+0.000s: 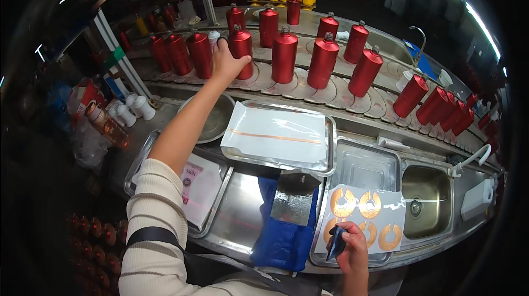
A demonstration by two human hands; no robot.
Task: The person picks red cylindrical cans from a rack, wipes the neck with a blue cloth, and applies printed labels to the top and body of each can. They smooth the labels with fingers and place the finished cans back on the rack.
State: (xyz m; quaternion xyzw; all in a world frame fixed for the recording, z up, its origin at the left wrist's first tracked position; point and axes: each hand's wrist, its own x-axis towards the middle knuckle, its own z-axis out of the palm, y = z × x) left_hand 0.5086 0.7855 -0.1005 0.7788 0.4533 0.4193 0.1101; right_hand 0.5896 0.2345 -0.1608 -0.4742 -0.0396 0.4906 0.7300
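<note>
My left hand [227, 64] reaches over to a red metallic bottle [241, 47] in the row across the bench. Its thumb lies against the bottle's front and its fingers are at the left side, closing round it; something dark covers a fingertip. In my right hand [354, 249], low on the right, a dark, flat, scraper-like piece [336, 243] is pinched. Under that hand lies a white sheet with gold ring-shaped decals [369, 205], partly hidden by my fingers. Between my arms, a white sheet with one thin copper-coloured strip [275, 135] rests on a metal tray [332, 147].
Red bottles [284, 56] stand along a conveyor of overlapping plates [292, 89]. A blue cloth [284, 246] with a metal piece [292, 208] lies in front. At the right are a sink [419, 180], a tap [474, 158] and a white jug [478, 199]. A round basin [217, 125] sits beneath my left forearm.
</note>
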